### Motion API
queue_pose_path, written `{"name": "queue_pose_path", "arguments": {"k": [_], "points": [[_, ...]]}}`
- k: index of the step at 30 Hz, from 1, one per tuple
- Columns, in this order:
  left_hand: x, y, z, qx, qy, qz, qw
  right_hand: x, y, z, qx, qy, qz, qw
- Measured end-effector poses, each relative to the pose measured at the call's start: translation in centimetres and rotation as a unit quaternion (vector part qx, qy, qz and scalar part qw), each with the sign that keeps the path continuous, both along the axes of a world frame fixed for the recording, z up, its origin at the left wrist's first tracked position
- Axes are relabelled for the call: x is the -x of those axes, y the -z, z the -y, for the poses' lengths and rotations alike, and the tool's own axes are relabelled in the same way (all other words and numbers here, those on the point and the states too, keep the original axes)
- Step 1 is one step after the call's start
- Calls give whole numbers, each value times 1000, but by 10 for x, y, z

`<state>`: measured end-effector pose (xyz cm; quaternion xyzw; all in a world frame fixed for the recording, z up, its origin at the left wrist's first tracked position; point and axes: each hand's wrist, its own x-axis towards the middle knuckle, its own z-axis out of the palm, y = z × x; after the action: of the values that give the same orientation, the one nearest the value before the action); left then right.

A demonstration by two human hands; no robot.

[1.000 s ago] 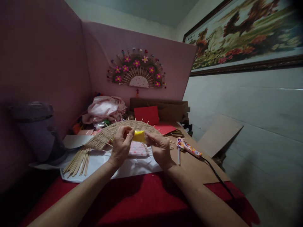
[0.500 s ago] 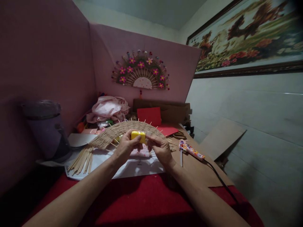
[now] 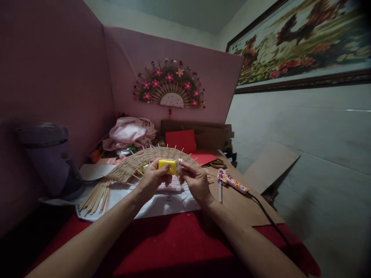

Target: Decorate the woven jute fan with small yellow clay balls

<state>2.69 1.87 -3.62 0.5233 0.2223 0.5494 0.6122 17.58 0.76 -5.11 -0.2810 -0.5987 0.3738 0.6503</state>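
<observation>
Between my hands is a yellow block in a clear plastic wrapper (image 3: pixel 168 166), which looks like a pack of modelling clay. My left hand (image 3: pixel 155 175) grips its left side, thumb across the front. With bent fingers, my right hand (image 3: pixel 194 179) pinches the clear end of the wrapper on the right. Just behind the hands arches a woven fan of brown cord on wooden sticks (image 3: pixel 124 168). Loose thin sticks (image 3: pixel 97 197) lie at its left end. Below the hands, a pink-and-white spotted piece (image 3: pixel 171 186) is partly hidden.
A flower-patterned glue gun (image 3: pixel 233 181) with a black cord rests on brown cardboard (image 3: pixel 246 210) at right. Red card (image 3: pixel 181 141) and bunched pink cloth (image 3: pixel 131 131) stand at the back. A lidded container (image 3: pixel 50 162) is at left. A finished flowered fan (image 3: pixel 171 85) hangs behind.
Both hands still hold the yellow pack in nearly the same pose. More of the clear wrapper end shows beside the right fingers. The whole view has shifted slightly.
</observation>
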Motion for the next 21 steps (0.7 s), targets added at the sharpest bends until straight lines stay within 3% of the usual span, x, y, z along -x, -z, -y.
{"name": "queue_pose_path", "arguments": {"k": [8,13,18,21], "points": [[3,-2,2,-4,23,-39,999,-6,2,-6,24,-52,33,998],[5,0,1,6,8,-41,999,-8,5,-6,-7,-73,88,993],[3,0,1,20,-5,-35,999,-9,4,-3,-64,-56,151,985],[2,-1,0,34,-11,-34,999,-8,5,-4,-66,-36,138,988]]}}
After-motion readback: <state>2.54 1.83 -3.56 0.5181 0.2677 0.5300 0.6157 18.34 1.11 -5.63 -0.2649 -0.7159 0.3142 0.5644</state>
